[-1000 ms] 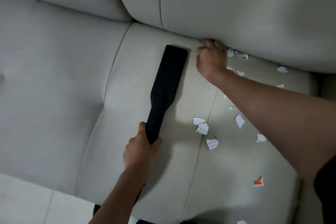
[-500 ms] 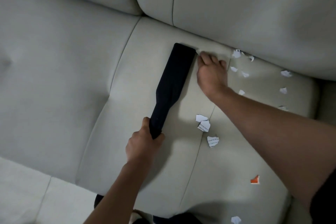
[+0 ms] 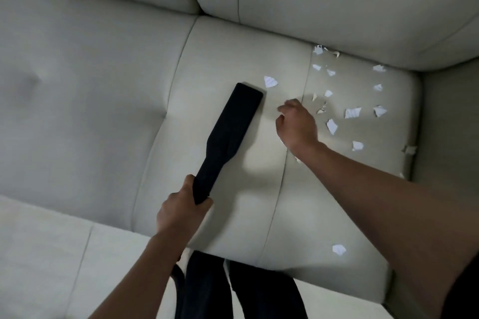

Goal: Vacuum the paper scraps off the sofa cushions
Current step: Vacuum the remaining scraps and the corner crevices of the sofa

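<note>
My left hand (image 3: 178,211) grips the lower end of a black flat vacuum nozzle (image 3: 228,137) that lies angled up across the pale sofa seat cushion (image 3: 220,54). The nozzle's wide tip sits just left of one white paper scrap (image 3: 270,82). My right hand (image 3: 295,124) hovers over the cushion to the right of the nozzle, fingers curled loosely; whether it holds a scrap I cannot tell. Several white paper scraps (image 3: 352,112) lie scattered right of that hand, up to the back cushion. A lone scrap (image 3: 338,249) rests near the front edge.
The back cushions (image 3: 337,2) rise behind the seat. A second seat cushion (image 3: 85,85) lies to the left. The sofa arm (image 3: 448,124) closes the right side. My dark trouser legs (image 3: 233,290) stand against the front edge, above a pale floor (image 3: 51,254).
My right hand has drawn back from the crease at the back cushion toward me. The nozzle has slid back from the crease too. A scrap now lies by the nozzle tip.
</note>
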